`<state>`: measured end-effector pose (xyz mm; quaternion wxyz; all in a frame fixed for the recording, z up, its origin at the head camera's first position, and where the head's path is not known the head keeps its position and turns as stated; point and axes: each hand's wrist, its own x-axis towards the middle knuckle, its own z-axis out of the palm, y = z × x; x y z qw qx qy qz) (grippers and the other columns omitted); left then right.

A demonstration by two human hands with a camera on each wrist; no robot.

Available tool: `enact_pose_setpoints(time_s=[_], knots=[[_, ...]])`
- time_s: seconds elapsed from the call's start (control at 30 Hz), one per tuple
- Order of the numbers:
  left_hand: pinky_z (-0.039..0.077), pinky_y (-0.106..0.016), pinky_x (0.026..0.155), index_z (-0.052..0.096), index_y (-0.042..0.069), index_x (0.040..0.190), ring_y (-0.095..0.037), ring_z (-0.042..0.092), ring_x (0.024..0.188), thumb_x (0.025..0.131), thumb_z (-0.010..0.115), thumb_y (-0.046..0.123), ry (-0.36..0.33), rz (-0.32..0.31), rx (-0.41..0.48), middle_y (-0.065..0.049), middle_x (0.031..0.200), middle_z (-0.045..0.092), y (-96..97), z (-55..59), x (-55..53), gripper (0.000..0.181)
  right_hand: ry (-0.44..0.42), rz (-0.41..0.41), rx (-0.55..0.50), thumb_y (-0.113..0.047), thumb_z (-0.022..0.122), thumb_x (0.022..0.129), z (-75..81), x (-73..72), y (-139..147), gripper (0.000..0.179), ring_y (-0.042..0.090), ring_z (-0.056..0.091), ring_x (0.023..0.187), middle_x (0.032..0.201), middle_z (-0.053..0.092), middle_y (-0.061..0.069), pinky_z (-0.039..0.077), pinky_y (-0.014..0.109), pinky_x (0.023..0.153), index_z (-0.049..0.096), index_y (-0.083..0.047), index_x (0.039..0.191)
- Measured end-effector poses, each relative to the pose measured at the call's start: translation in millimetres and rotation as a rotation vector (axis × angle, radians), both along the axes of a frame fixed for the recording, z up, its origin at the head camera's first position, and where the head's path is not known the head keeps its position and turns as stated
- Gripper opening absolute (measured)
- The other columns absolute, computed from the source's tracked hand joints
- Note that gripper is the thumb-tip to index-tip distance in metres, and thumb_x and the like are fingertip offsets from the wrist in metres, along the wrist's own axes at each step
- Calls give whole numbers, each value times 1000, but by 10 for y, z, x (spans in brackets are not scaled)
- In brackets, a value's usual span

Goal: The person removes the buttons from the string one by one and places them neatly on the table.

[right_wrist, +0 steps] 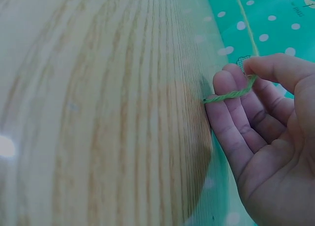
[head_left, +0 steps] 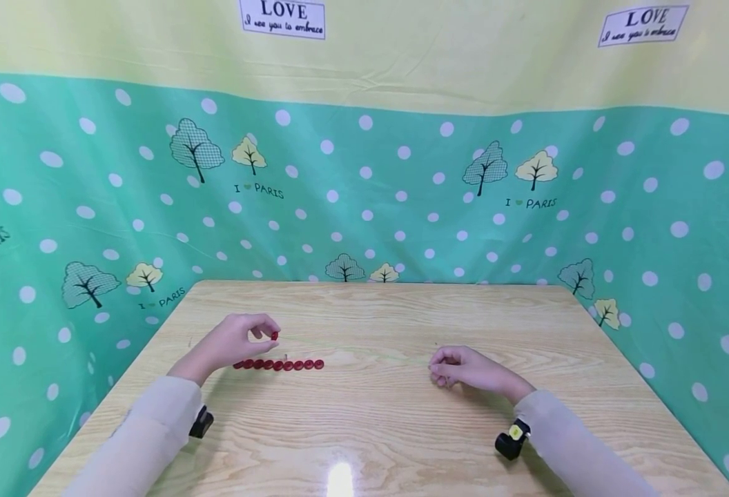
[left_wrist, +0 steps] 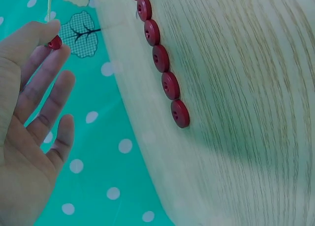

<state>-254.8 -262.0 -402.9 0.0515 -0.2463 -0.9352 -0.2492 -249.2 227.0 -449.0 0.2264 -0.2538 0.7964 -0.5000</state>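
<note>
My left hand (head_left: 234, 339) pinches a red button (head_left: 274, 335) between thumb and index finger, above the left side of the table. A thin green string (right_wrist: 231, 95) stretches from that button across to my right hand (head_left: 470, 369). In the left wrist view, the string meets the held button (left_wrist: 54, 43) from above, and the other fingers are spread loosely. My right hand pinches the string between thumb and index finger close to the tabletop. Its short tail lies over the other fingers. Below my left hand, a row of red buttons (head_left: 288, 366) lies on the table.
The light wood-grain table (head_left: 371, 428) reaches back to a green and yellow curtain (head_left: 364, 179) with white dots and printed trees. Black wrist cameras are strapped on both arms, the right one (head_left: 510, 445) hanging low over the table.
</note>
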Motion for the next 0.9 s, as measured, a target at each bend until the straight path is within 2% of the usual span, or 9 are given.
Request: enact_pose_setpoints(time_s=[0.2,0.4,0.67,0.9], knots=[[54,-46,80,73,13,104,-23,65,89,88,78,21,2,1,3,9,96,70,-39,-13,4,19,0,4,0,-19,55,105,-16,-3,-7,27,26,61,91,99,65,17,56,32,76,60,7,113],[53,-40,78,72,17,103,-19,64,87,89,78,21,5,0,-3,9,95,70,-68,-1,23,16,8,5,5,-20,55,105,-31,-9,-3,29,26,62,92,101,65,16,56,32,77,59,7,113],[53,-42,78,72,17,104,-19,64,88,90,77,24,0,7,-23,8,96,70,-88,7,34,16,20,6,10,-19,55,105,-7,-12,-9,28,26,62,91,100,65,16,56,31,77,60,7,113],[53,-37,77,72,17,106,-19,63,89,90,76,23,-22,51,-59,7,99,70,-114,1,42,18,76,-11,55,-20,56,104,14,-41,21,26,22,61,82,93,64,13,55,32,72,63,4,113]])
